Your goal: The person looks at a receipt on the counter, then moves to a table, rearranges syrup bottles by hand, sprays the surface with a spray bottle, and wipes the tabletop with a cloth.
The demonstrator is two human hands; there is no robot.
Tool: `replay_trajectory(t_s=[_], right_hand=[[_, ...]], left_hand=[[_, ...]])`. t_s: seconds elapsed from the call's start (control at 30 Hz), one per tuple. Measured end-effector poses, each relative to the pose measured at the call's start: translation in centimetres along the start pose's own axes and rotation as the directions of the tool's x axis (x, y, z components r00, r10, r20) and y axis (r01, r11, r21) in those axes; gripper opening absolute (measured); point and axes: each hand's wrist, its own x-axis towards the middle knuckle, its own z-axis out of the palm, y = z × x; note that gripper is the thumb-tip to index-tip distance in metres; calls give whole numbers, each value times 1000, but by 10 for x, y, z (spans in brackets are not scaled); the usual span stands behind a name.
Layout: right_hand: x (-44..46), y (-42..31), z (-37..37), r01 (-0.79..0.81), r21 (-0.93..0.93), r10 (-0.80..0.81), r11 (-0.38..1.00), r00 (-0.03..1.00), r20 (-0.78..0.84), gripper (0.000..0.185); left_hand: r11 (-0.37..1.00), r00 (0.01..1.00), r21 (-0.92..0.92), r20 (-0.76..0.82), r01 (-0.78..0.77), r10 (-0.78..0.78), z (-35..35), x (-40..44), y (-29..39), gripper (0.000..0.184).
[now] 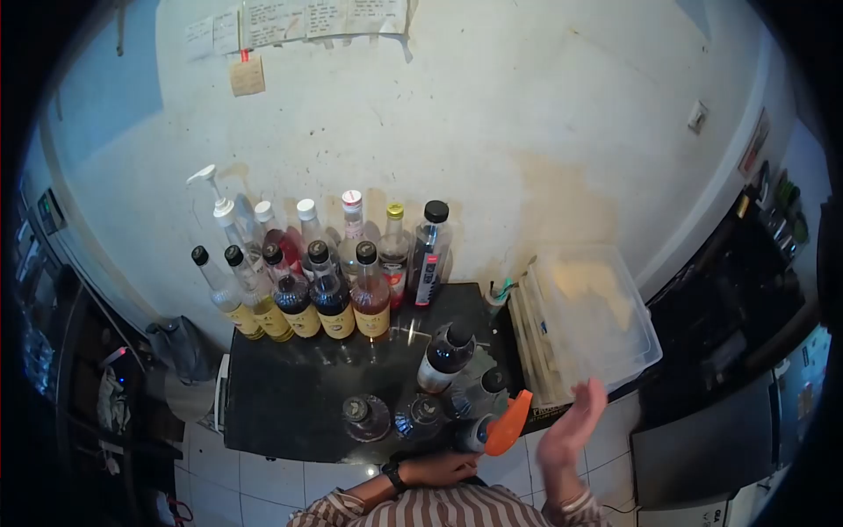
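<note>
My left hand (pixel 442 470) is low at the table's front edge, beside the base of a bottle with an orange top (pixel 509 423); its fingers are partly hidden there, and its grip is not clear. To the right, my right hand (pixel 571 430) is raised in the air, fingers stretched out and holding nothing. Near my left hand stand a bottle with a dark patterned cap (pixel 365 416), another short bottle (pixel 423 412), a dark bottle with a white label (pixel 445 358) and a clear black-capped bottle (pixel 483 393).
Two rows of syrup bottles (pixel 337 303) stand along the back left of the black table (pixel 290 395), by the wall. A white pump bottle (pixel 224 209) is behind them. A clear plastic box (pixel 615 325) lies at the right, beside a small cup (pixel 497 300).
</note>
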Motion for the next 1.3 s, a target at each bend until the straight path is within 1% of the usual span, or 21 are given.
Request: replay_trajectory(t_s=[0.03, 0.07, 0.1, 0.13, 0.17, 0.2, 0.23, 0.27, 0.37, 0.47, 0.57, 0.67, 0.77, 0.87, 0.97, 1.0, 1.1, 1.2, 1.3], right_hand=[[40, -20, 13, -14, -127, 49, 992, 959, 279, 66], [81, -38, 29, 2, -255, 137, 967, 842, 523, 63], [113, -52, 59, -53, -247, 219, 968, 661, 718, 63], [129, -57, 92, -45, -290, 274, 956, 495, 825, 65], [133, -38, 114, 170, -184, 109, 968, 376, 920, 62], [135, -17, 132, 307, -142, 98, 941, 154, 983, 59], [141, -11, 153, 382, -211, 246, 900, -44, 968, 58], [144, -6, 167, 465, -252, 390, 848, -227, 892, 57], [138, 9, 175, 519, -142, 321, 843, -275, 906, 49], [156, 27, 174, 452, -114, 284, 885, -328, 901, 49], [188, 54, 167, 329, -113, 221, 937, -310, 925, 52], [217, 79, 168, 307, -122, 197, 944, -225, 954, 55], [235, 88, 178, 441, -166, 276, 882, -196, 941, 55], [240, 118, 191, 503, -125, 252, 855, -194, 948, 57], [246, 145, 203, 527, -100, 242, 844, -208, 948, 58], [249, 154, 207, 528, -98, 243, 844, -213, 946, 58], [258, 173, 220, 498, -108, 257, 861, -242, 936, 58], [263, 172, 235, 544, -94, 292, 834, -290, 912, 58], [266, 183, 244, 528, -89, 291, 845, -314, 904, 60]], left_hand=[[1000, 1000, -13, -20, -7, 6, 6, 1, -5, 30], [999, 998, -28, -37, -44, 43, 12, 3, -14, 32], [999, 998, -1, -45, -46, 46, 18, 5, -23, 33], [998, 997, 27, -51, -48, 50, 22, 7, -29, 34], [997, 997, 56, -58, -50, 53, 24, 10, -31, 34], [999, 997, 31, -66, -28, 30, 25, 12, -28, 35], [1000, 997, 8, -74, -2, 2, 27, 12, -25, 35], [1000, 996, -13, -84, 27, -28, 25, 12, -24, 36], [999, 994, -10, -105, 33, -34, 25, 12, -29, 38], [992, 987, -113, -143, 61, -77, 26, 9, -31, 41], [975, 971, -162, -160, 153, -179, 25, 2, -26, 43], [950, 944, -209, -184, 233, -272, 12, -10, 9, 43], [946, 937, -214, -201, 242, -285, 6, -18, 23, 43], [945, 924, -289, -295, 155, -242, 11, -30, 28, 45], [897, 826, -374, -410, 234, -387, 18, -43, 31, 52], [813, 779, -489, -356, 314, -515, 18, -49, 36, 53], [810, 725, -559, -483, 177, -491, 37, -64, 5, 51], [773, 622, -594, -523, 225, -583, 36, -79, 17, 42], [810, 556, -562, -625, 168, -548, 41, -94, 18, 39]])
